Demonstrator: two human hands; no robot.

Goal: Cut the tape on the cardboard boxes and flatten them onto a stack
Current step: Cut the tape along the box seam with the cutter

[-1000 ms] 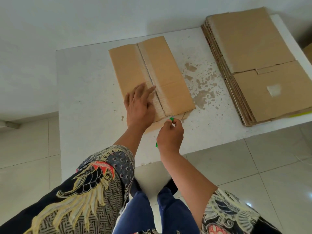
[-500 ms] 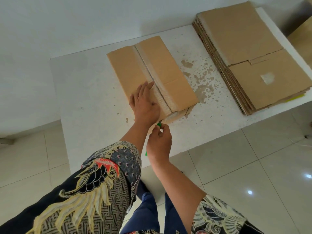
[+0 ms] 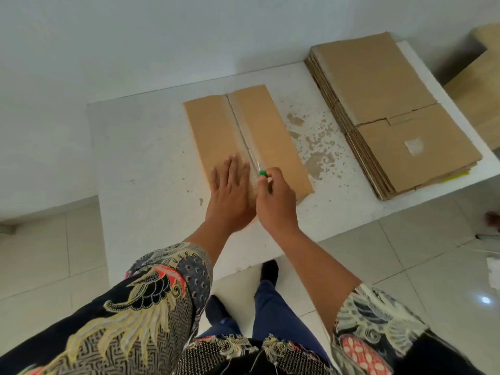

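Note:
A taped cardboard box (image 3: pixel 273 136) lies on the white table (image 3: pixel 146 147), its two top flaps meeting along a clear tape seam (image 3: pixel 240 131). My left hand (image 3: pixel 230 193) presses flat on the left flap near the box's front end, fingers spread. My right hand (image 3: pixel 276 201) grips a green-handled cutter (image 3: pixel 262 173), whose thin blade touches the seam just beyond my fingers. A stack of flattened boxes (image 3: pixel 387 109) sits at the table's right end.
The tabletop between box and stack is stained brown (image 3: pixel 316 147). More cardboard boxes (image 3: pixel 479 87) stand past the table's right end. Tiled floor (image 3: pixel 422 269) lies below the front edge, with my legs and feet against the table.
My right hand has come up from the box's front edge onto the top, and the cutter blade now rests on the tape seam. The left hand stays pressed on the flap.

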